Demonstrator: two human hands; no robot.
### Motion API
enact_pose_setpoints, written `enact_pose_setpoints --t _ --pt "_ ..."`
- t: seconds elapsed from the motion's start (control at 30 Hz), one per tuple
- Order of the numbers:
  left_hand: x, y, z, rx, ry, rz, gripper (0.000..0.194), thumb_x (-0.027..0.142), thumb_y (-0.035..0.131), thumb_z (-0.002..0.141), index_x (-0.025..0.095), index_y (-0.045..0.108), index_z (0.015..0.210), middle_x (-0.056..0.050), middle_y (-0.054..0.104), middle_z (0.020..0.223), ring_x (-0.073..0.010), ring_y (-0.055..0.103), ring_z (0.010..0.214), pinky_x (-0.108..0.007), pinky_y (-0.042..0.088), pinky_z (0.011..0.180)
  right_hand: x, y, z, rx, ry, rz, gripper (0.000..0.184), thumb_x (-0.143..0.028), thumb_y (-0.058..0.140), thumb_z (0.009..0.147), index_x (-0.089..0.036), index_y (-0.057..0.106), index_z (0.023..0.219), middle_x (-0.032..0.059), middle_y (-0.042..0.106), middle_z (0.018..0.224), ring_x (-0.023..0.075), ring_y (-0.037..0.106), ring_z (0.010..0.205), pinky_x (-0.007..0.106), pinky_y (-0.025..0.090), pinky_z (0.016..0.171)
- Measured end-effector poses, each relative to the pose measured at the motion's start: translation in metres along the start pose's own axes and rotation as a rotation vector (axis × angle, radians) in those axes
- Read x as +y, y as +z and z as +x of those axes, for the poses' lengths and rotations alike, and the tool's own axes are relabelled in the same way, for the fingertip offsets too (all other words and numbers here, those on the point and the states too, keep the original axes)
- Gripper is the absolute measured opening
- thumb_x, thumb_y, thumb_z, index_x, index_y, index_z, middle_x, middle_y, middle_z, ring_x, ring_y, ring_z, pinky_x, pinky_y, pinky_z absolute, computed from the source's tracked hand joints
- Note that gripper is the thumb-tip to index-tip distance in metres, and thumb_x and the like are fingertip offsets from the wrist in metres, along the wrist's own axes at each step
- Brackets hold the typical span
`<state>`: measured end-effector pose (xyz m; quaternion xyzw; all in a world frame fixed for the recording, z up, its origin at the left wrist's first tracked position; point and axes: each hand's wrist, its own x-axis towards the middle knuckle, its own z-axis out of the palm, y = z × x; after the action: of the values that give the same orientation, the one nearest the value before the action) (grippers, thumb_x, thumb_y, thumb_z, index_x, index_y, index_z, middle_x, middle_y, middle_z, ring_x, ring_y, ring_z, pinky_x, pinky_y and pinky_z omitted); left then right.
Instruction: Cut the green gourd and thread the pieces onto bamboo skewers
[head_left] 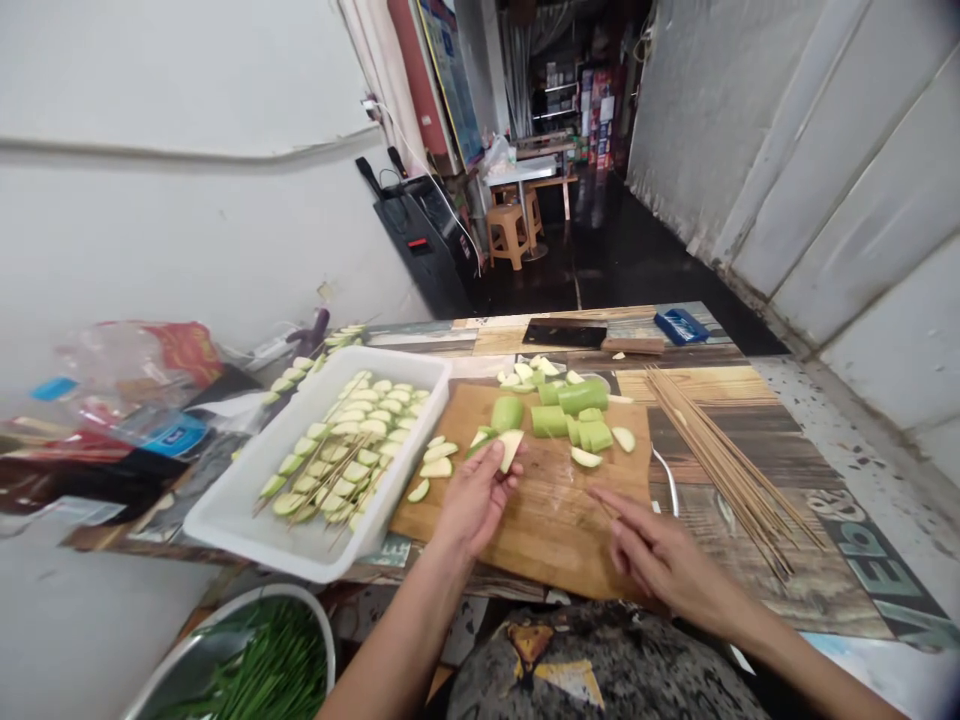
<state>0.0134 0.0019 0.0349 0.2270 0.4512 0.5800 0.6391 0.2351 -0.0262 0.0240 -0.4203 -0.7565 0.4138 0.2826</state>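
My left hand [480, 495] pinches a pale, green-edged zucchini slice [511, 450] over the left part of a wooden cutting board [540, 535]. Above the board's right side, my right hand [645, 545] is closed with its index finger forward, on what looks like a thin bamboo skewer, mostly hidden by the fingers. Cut zucchini chunks [581, 398] and slices lie at the board's far side. A few loose slices [437, 467] rest along its left edge. Left of the board, a white plastic tray [300, 562] holds rows of skewered slices [349, 440].
Bamboo skewers [727, 470] lie in a bunch right of the board. A cleaver [566, 332] and a blue packet [681, 325] sit at the table's far edge. Below left stands a metal bowl [330, 640] of green stalks. Plastic bags and a bottle [176, 437] crowd the left.
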Motion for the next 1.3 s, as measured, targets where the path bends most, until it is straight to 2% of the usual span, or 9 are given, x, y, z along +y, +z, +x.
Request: enact_pose_setpoints --t 0.07,0.17,0.27,0.37,0.53,0.93,1.1,1.2,1.3 --pt "0.003 -0.003 0.002 0.042 0.021 0.005 0.029 0.026 0.061 0.075 0.013 0.058 0.101 -0.008 0.065 0.091 -0.0054 0.057 0.06 -0.014 0.044 0.049 0.0 0.004 -0.002 0.013 -0.052 -0.091 0.037 -0.027 0.039 0.087 -0.022 0.055 0.12 0.0038 0.07 0.076 0.0159 0.065 0.068 0.027 0.053 0.064" --pt "0.008 -0.008 0.005 0.107 0.052 -0.035 0.024 0.022 0.059 0.077 0.011 0.058 0.098 -0.009 0.066 0.09 -0.01 0.063 0.069 -0.017 0.05 0.056 0.003 0.005 -0.006 0.031 -0.121 -0.155 0.031 -0.024 0.043 0.086 -0.022 0.061 0.111 0.0058 0.067 0.104 0.0174 0.065 0.09 0.028 0.052 0.077" --pt "0.012 -0.011 0.007 0.157 0.057 -0.113 0.015 0.017 0.057 0.078 0.009 0.059 0.09 -0.01 0.067 0.088 -0.0152 0.065 0.081 -0.023 0.054 0.067 0.006 0.004 -0.009 0.013 -0.159 -0.181 0.035 -0.021 0.043 0.086 -0.023 0.056 0.118 0.0052 0.064 0.111 0.0161 0.063 0.094 0.027 0.052 0.08" --pt "0.015 -0.013 0.008 0.196 0.014 -0.165 0.013 0.014 0.056 0.078 0.007 0.059 0.09 -0.011 0.068 0.087 -0.0165 0.065 0.083 -0.025 0.054 0.07 0.003 0.003 -0.01 -0.033 -0.204 -0.204 0.044 -0.016 0.042 0.086 -0.025 0.045 0.128 0.0038 0.059 0.118 0.0145 0.062 0.096 0.024 0.052 0.078" --pt "0.019 -0.012 0.006 0.207 -0.046 -0.203 0.014 0.012 0.056 0.078 0.006 0.06 0.09 -0.011 0.069 0.083 -0.0159 0.066 0.078 -0.026 0.055 0.072 0.001 0.001 -0.009 -0.046 -0.259 -0.236 0.052 -0.01 0.04 0.085 -0.03 0.038 0.132 0.0008 0.059 0.118 0.0127 0.062 0.097 0.022 0.051 0.077" --pt "0.021 -0.009 0.003 0.232 -0.043 -0.184 0.012 0.012 0.055 0.078 0.006 0.061 0.087 -0.013 0.069 0.081 -0.018 0.066 0.076 -0.028 0.055 0.07 0.004 0.001 -0.01 -0.048 -0.271 -0.275 0.045 -0.01 0.037 0.086 -0.022 0.043 0.13 0.0064 0.063 0.112 0.0126 0.065 0.089 0.019 0.051 0.071" --pt "0.019 -0.008 0.002 0.196 -0.022 -0.151 0.011 0.014 0.056 0.078 0.007 0.061 0.086 -0.012 0.069 0.081 -0.0176 0.066 0.075 -0.028 0.054 0.069 0.003 0.003 -0.009 -0.068 -0.215 -0.276 0.042 -0.016 0.038 0.088 -0.018 0.044 0.129 0.0095 0.06 0.116 0.0152 0.062 0.096 0.022 0.05 0.076" --pt "0.016 -0.004 0.002 0.169 -0.015 -0.098 0.009 0.013 0.058 0.076 0.008 0.061 0.083 -0.012 0.068 0.081 -0.0178 0.066 0.074 -0.028 0.054 0.067 0.0 0.007 -0.002 -0.053 -0.159 -0.269 0.041 -0.022 0.04 0.087 -0.016 0.046 0.127 0.0104 0.065 0.109 0.0182 0.064 0.092 0.026 0.052 0.074" --pt "0.014 0.004 0.005 0.14 -0.029 -0.049 0.008 0.013 0.061 0.074 0.009 0.06 0.082 -0.01 0.068 0.08 -0.0179 0.066 0.072 -0.027 0.054 0.064 -0.005 0.015 0.011 0.01 -0.099 -0.244 0.036 -0.026 0.041 0.087 -0.015 0.055 0.118 0.0099 0.069 0.098 0.0204 0.066 0.085 0.029 0.053 0.068"
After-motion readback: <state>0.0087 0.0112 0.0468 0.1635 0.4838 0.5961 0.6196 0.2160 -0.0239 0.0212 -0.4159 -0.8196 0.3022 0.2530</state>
